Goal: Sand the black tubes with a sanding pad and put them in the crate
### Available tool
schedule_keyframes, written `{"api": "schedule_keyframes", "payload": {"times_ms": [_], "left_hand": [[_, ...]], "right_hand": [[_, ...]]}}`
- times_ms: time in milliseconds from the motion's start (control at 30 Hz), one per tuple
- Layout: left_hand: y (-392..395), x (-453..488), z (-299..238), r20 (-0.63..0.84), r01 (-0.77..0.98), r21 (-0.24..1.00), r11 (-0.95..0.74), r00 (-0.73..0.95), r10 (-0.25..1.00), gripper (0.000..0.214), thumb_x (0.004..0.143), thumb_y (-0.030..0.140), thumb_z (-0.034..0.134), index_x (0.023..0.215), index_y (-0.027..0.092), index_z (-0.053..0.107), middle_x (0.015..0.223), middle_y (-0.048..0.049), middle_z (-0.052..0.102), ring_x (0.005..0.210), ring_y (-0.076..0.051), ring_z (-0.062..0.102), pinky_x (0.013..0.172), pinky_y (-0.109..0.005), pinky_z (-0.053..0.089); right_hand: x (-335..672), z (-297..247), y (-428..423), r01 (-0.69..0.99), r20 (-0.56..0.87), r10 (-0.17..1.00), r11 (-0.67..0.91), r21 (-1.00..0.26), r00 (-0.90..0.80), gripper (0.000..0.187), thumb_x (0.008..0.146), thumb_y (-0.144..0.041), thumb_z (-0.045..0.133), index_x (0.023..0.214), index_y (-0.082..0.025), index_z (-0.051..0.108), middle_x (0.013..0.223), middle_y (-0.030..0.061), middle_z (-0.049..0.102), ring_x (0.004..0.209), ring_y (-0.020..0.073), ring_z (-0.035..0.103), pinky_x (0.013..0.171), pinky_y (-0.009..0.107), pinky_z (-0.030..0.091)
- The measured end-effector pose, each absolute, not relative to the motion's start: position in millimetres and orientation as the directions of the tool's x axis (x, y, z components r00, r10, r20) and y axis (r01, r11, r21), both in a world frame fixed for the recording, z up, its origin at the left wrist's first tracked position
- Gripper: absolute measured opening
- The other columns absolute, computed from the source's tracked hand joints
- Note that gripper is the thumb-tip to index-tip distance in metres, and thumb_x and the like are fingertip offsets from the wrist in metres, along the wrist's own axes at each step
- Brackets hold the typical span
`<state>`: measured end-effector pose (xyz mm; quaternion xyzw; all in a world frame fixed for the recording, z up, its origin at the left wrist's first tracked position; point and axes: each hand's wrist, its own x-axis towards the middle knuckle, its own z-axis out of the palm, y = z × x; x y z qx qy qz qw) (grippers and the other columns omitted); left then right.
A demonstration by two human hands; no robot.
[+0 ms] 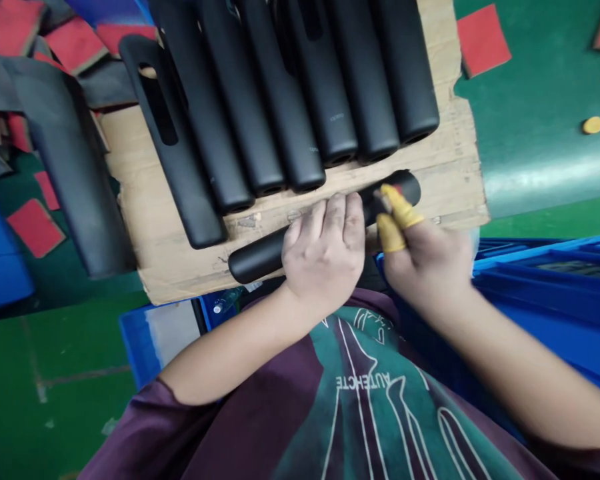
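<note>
A long black housing with rounded ends lies slantwise along the near part of the cardboard. My left hand is wrapped over its middle from above, fingers closed around it. My right hand is at the housing's right end, with yellow finger cots on two fingers. Those fingers are pinched together against the surface, and a bit of red shows beside them. It looks like part of a small sanding pad, mostly hidden by the fingers. Slight blur covers the right hand.
Several similar black housings lie side by side on the cardboard sheet. Another one rests at the left, by a pile of red-and-grey pads. Blue crates stand at the right. A red pad lies on the green surface.
</note>
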<state>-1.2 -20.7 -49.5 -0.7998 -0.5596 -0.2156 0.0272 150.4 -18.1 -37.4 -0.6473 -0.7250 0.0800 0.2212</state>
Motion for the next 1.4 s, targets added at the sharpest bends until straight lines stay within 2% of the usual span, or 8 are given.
{"api": "schedule_keyframes", "payload": {"times_ms": [133, 300, 533, 700, 900, 1033, 1200, 1400], "left_hand": [[-20.6, -2.2, -49.2, 0.321, 0.888, 0.282, -0.364, 0.271, 0.908, 0.038, 0.098, 0.029, 0.047, 0.129, 0.017, 0.064, 0.124, -0.013, 0.071, 0.115, -0.028, 0.066, 0.09, -0.038, 0.051], [-19.8, -3.1, -52.3, 0.422, 0.896, 0.196, -0.399, 0.291, 0.859, 0.035, 0.098, 0.028, 0.049, 0.126, 0.015, 0.066, 0.121, -0.0126, 0.073, 0.112, -0.027, 0.068, 0.09, -0.037, 0.049], [-14.9, -5.2, -51.7, 0.459, 0.887, 0.141, -0.44, 0.335, 0.823, 0.039, 0.095, 0.036, 0.057, 0.126, 0.014, 0.065, 0.116, -0.0129, 0.075, 0.105, -0.027, 0.069, 0.092, -0.036, 0.048], [-10.4, -6.0, -46.3, 0.43, 0.882, 0.156, -0.444, 0.344, 0.835, 0.043, 0.093, 0.04, 0.06, 0.128, 0.014, 0.063, 0.116, -0.0146, 0.074, 0.104, -0.028, 0.07, 0.09, -0.037, 0.049], [-4.6, -6.2, -41.7, 0.427, 0.884, 0.147, -0.443, 0.347, 0.835, 0.043, 0.091, 0.041, 0.065, 0.125, 0.015, 0.064, 0.114, -0.0127, 0.075, 0.102, -0.027, 0.071, 0.087, -0.035, 0.049], [-2.2, -6.9, -40.4, 0.427, 0.889, 0.131, -0.44, 0.349, 0.834, 0.042, 0.092, 0.042, 0.063, 0.124, 0.016, 0.064, 0.112, -0.0118, 0.076, 0.098, -0.026, 0.071, 0.082, -0.035, 0.049], [-1.3, -6.9, -40.4, 0.438, 0.889, 0.102, -0.447, 0.364, 0.822, 0.044, 0.091, 0.043, 0.063, 0.123, 0.013, 0.065, 0.111, -0.0142, 0.076, 0.097, -0.027, 0.072, 0.08, -0.035, 0.049], [-0.1, -6.2, -44.2, 0.448, 0.9, 0.088, -0.427, 0.347, 0.824, 0.047, 0.092, 0.045, 0.061, 0.127, 0.014, 0.064, 0.116, -0.0155, 0.074, 0.097, -0.028, 0.072, 0.079, -0.037, 0.052]], "right_hand": [[149.5, -33.1, -14.8, 0.899, 0.212, 0.977, 0.069, -0.432, 0.027, 0.042, 0.094, -0.032, 0.047, 0.125, -0.016, 0.07, 0.092, 0.0137, 0.079, 0.062, 0.0238, 0.07, 0.061, 0.033, 0.054], [150.1, -30.1, -11.3, 0.887, 0.102, 0.994, 0.076, -0.456, -0.033, 0.042, 0.094, -0.038, 0.044, 0.119, -0.021, 0.074, 0.067, 0.0083, 0.074, 0.052, 0.0231, 0.065, 0.054, 0.033, 0.052], [170.5, -57.4, -9.9, 0.714, 0.121, 0.978, -0.037, -0.699, 0.169, 0.05, 0.1, -0.047, 0.036, 0.141, -0.026, 0.056, 0.108, 0.0104, 0.074, 0.093, 0.0266, 0.072, 0.07, 0.037, 0.057], [173.6, -67.8, -9.2, 0.566, 0.01, 0.95, -0.177, -0.805, 0.312, 0.062, 0.101, -0.055, 0.018, 0.147, -0.026, 0.047, 0.08, 0.0075, 0.07, 0.065, 0.0222, 0.069, 0.053, 0.034, 0.053], [190.6, -42.3, 8.4, 0.199, -0.221, 0.949, -0.267, -0.943, 0.226, 0.077, 0.089, -0.074, 0.018, 0.132, -0.023, 0.057, 0.052, -0.0007, 0.053, 0.033, 0.0148, 0.037, 0.036, 0.031, 0.032], [198.0, -38.9, 15.1, 0.077, -0.322, 0.938, -0.333, -0.94, 0.129, 0.082, 0.084, -0.078, 0.014, 0.137, -0.028, 0.053, 0.071, 0.0056, 0.068, 0.043, 0.0205, 0.053, 0.038, 0.032, 0.033], [197.3, -41.6, 16.6, -0.037, -0.352, 0.928, -0.35, -0.936, 0.121, 0.08, 0.088, -0.072, 0.014, 0.135, -0.02, 0.055, 0.074, 0.0084, 0.071, 0.041, 0.0204, 0.054, 0.036, 0.033, 0.034], [185.2, -37.0, 11.7, 0.122, -0.213, 0.972, -0.225, -0.967, 0.1, 0.089, 0.09, -0.069, -0.004, 0.117, -0.02, 0.065, 0.08, 0.011, 0.071, 0.048, 0.0192, 0.058, 0.036, 0.03, 0.039]]}}
